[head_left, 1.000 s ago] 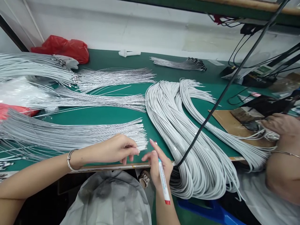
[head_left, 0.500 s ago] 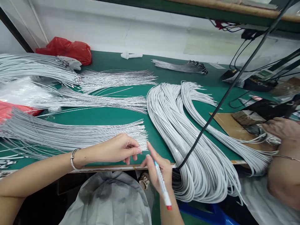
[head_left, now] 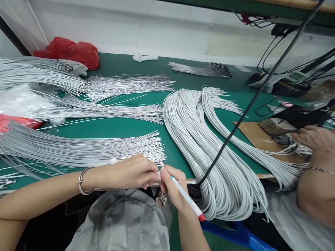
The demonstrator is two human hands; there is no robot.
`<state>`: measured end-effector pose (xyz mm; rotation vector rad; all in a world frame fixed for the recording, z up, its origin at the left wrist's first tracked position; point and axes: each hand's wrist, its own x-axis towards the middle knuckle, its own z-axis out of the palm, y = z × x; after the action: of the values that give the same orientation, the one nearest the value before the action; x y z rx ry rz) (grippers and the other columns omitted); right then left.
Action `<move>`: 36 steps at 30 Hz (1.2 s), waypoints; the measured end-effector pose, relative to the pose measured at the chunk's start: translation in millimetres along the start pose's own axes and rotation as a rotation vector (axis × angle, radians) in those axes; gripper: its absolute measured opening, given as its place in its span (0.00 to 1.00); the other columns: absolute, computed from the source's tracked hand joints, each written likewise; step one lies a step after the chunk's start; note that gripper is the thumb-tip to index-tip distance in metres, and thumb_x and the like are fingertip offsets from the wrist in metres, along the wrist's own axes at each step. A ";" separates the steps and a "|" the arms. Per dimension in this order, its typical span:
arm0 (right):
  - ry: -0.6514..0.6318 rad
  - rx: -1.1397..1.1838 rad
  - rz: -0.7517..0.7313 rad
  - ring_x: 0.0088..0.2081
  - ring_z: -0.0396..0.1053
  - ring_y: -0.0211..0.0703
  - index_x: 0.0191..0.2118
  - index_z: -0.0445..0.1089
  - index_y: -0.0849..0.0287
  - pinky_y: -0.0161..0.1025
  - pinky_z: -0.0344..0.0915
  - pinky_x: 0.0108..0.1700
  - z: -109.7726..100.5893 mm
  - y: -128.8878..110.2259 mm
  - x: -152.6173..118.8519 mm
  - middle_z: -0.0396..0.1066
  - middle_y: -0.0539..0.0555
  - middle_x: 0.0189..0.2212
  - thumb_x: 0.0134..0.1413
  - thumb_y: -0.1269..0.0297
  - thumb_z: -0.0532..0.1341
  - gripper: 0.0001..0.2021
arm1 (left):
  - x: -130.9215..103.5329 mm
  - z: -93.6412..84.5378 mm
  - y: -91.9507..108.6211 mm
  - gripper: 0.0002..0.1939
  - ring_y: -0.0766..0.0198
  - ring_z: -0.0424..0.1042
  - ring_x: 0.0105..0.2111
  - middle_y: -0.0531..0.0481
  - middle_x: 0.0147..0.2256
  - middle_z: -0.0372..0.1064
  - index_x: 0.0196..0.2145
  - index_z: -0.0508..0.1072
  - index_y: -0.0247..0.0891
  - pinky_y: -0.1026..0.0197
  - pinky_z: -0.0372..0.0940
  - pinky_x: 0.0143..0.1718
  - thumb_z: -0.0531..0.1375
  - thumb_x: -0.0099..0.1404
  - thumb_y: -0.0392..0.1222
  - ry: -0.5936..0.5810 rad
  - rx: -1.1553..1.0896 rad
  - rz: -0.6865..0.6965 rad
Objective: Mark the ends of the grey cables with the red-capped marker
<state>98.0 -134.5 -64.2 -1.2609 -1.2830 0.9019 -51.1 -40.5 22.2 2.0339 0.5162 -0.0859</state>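
Note:
My right hand (head_left: 174, 181) is closed around a white marker pen (head_left: 187, 198) with a red end, its narrow red tip pointing up and left. Beside it, touching or nearly so, my left hand (head_left: 142, 172) has its thumb and fingers pinched together. A small pale bit shows at those fingertips, too small to name. Just behind both hands lies a flat, fanned bundle of thin grey wires (head_left: 104, 150), its cut ends spread towards the right. A thick bundle of white cables (head_left: 199, 146) drapes over the table edge to the right of my right hand.
Two more wire bundles (head_left: 125, 113) lie farther back on the green table (head_left: 125, 129). A black cord (head_left: 243, 115) slants across the view. Red plastic bags (head_left: 70, 52) sit at left. At the right, a co-worker's hand (head_left: 314, 137) is over brown cardboard (head_left: 253, 136).
My right hand has brought the marker's tip up against the left fingertips, and the pen lies more slanted. The left hand keeps its pinch, slightly farther right. The whole view has shifted a little.

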 end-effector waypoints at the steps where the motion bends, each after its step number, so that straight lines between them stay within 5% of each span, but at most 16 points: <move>1: 0.073 -0.011 -0.001 0.14 0.56 0.32 0.20 0.64 0.59 0.32 0.53 0.19 -0.7 1.3 -0.5 0.59 0.45 0.10 0.64 0.56 0.52 0.22 | 0.3 -0.1 -0.5 0.14 0.69 0.71 0.23 0.51 0.22 0.72 0.29 0.72 0.33 0.71 0.59 0.25 0.52 0.69 0.37 0.005 -0.014 -0.005; 4: 0.298 -0.073 -0.112 0.16 0.63 0.34 0.39 0.75 0.60 0.33 0.62 0.23 -1.7 5.9 -3.6 0.66 0.45 0.13 0.64 0.61 0.52 0.15 | 0.2 -2.2 -2.9 0.17 0.68 0.72 0.23 0.50 0.23 0.72 0.29 0.72 0.33 0.71 0.62 0.25 0.51 0.71 0.42 0.008 -0.085 -0.022; 10: 0.289 -0.147 -0.286 0.16 0.66 0.34 0.56 0.69 0.55 0.34 0.66 0.24 13.7 12.0 -14.0 0.68 0.44 0.16 0.61 0.72 0.54 0.19 | 1.9 -4.1 -5.3 0.18 0.67 0.74 0.26 0.47 0.28 0.73 0.32 0.73 0.31 0.69 0.66 0.27 0.51 0.71 0.45 -0.023 -0.249 -0.079; 14: 0.408 -0.180 -0.281 0.15 0.64 0.34 0.58 0.66 0.56 0.33 0.64 0.22 25.9 13.1 -17.8 0.65 0.43 0.15 0.61 0.73 0.53 0.21 | 6.1 1.8 -7.5 0.19 0.67 0.73 0.26 0.47 0.27 0.73 0.31 0.72 0.32 0.69 0.66 0.26 0.50 0.71 0.47 -0.010 -0.256 -0.086; 21: 0.273 -0.212 -0.295 0.17 0.66 0.35 0.62 0.60 0.56 0.34 0.67 0.24 9.3 18.7 -20.9 0.72 0.46 0.19 0.63 0.73 0.51 0.23 | 9.5 4.7 -9.1 0.18 0.69 0.72 0.24 0.50 0.24 0.71 0.28 0.69 0.33 0.71 0.63 0.24 0.50 0.71 0.46 0.020 -0.219 -0.052; 28: 0.338 -0.320 -0.438 0.21 0.71 0.38 0.61 0.62 0.56 0.37 0.69 0.28 10.7 15.3 -16.4 0.75 0.49 0.21 0.60 0.78 0.53 0.24 | 11.7 2.2 -7.1 0.17 0.69 0.73 0.25 0.50 0.26 0.71 0.31 0.70 0.33 0.70 0.64 0.24 0.51 0.71 0.47 -0.005 -0.299 -0.071; 33: 0.329 -0.328 -0.410 0.21 0.71 0.38 0.56 0.68 0.57 0.36 0.68 0.27 9.4 10.0 -17.3 0.76 0.50 0.22 0.61 0.76 0.52 0.20 | 14.7 5.1 -6.5 0.16 0.68 0.73 0.25 0.51 0.25 0.71 0.29 0.68 0.34 0.70 0.64 0.25 0.51 0.71 0.44 0.000 -0.289 -0.064; 36: 0.292 -0.304 -0.297 0.18 0.67 0.38 0.53 0.70 0.59 0.36 0.64 0.23 0.6 17.7 -20.2 0.75 0.50 0.21 0.64 0.67 0.51 0.16 | 18.5 10.4 -16.7 0.15 0.69 0.73 0.23 0.52 0.22 0.70 0.27 0.65 0.36 0.71 0.62 0.23 0.49 0.71 0.41 -0.015 -0.203 -0.066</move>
<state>97.6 -151.3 -85.0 -1.3322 -1.3566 0.3059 -39.3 -36.5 -1.8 1.8179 0.5595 -0.0854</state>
